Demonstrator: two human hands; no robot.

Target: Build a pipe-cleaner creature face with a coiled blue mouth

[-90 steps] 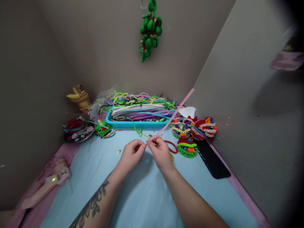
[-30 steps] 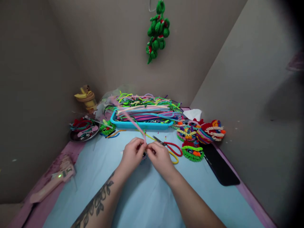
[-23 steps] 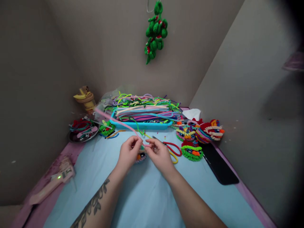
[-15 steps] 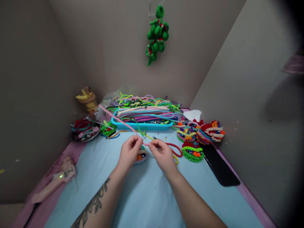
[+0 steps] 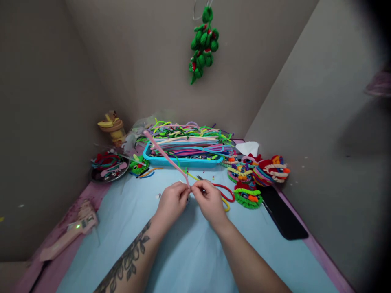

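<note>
A pink pipe cleaner [image 5: 167,157] runs up and to the left from between my hands, its far end over the blue tray. My left hand [image 5: 173,200] pinches it near its lower end. Thumb and finger of my right hand [image 5: 208,200] are closed on that same lower end, the two hands' fingertips touching or nearly so. Beneath my hands, a small colourful piece on the cloth is almost wholly hidden. Scissors with red and yellow handles [image 5: 227,193] lie just beyond my right hand.
A blue tray [image 5: 183,162] heaped with pipe cleaners stands at the back. Several fuzzy bird-like figures [image 5: 248,197] and a black phone [image 5: 284,215] lie right. On the left are a glue gun [image 5: 71,236] with a green light and a metal bowl [image 5: 113,179]. Green fuzzy pieces [image 5: 201,44] hang above.
My left hand has moved right, up to my right hand, closing the short gap between them. The pipe cleaner's free end has swung right and now stands steeper.
</note>
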